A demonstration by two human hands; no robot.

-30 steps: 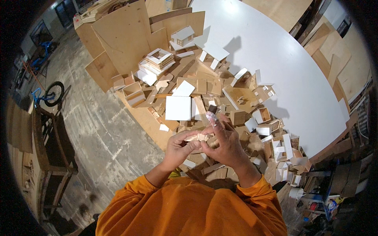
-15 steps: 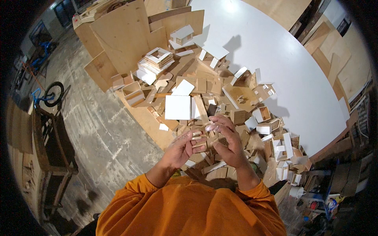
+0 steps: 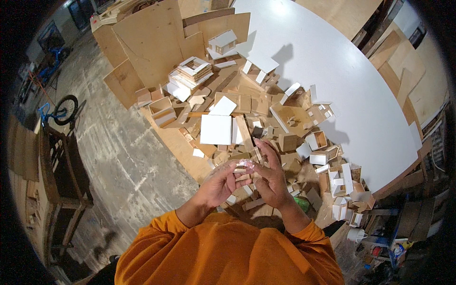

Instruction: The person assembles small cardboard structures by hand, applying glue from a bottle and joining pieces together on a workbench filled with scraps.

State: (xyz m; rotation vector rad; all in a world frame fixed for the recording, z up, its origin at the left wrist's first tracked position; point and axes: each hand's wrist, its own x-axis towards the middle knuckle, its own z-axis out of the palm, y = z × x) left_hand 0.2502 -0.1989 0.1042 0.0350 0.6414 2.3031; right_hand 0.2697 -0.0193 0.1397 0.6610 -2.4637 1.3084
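My left hand (image 3: 219, 185) and my right hand (image 3: 272, 183) meet low over the cluttered table, fingertips touching. Between them is a small pale, pinkish-white spot (image 3: 246, 163); whether it is a tiny piece or a whitened fingertip I cannot make out. The left fingers are bent together in a pinch, and one right finger points forward while the others curl toward the left hand. Just beyond lie a square white board (image 3: 216, 129) and a narrow wooden strip (image 3: 244, 132). Small wood offcuts are scattered beneath both hands.
White model houses (image 3: 260, 64) and small box shapes (image 3: 317, 140) ring the scraps. Stacked frames (image 3: 191, 73) stand at the back left, before upright plywood sheets (image 3: 147, 45). A large white panel (image 3: 327, 61) spans the right. A wooden cabinet frame (image 3: 64, 199) stands left.
My right hand has shifted slightly down and left, so its fingertips now meet those of the left hand. The left hand has barely moved. The view has shifted a little.
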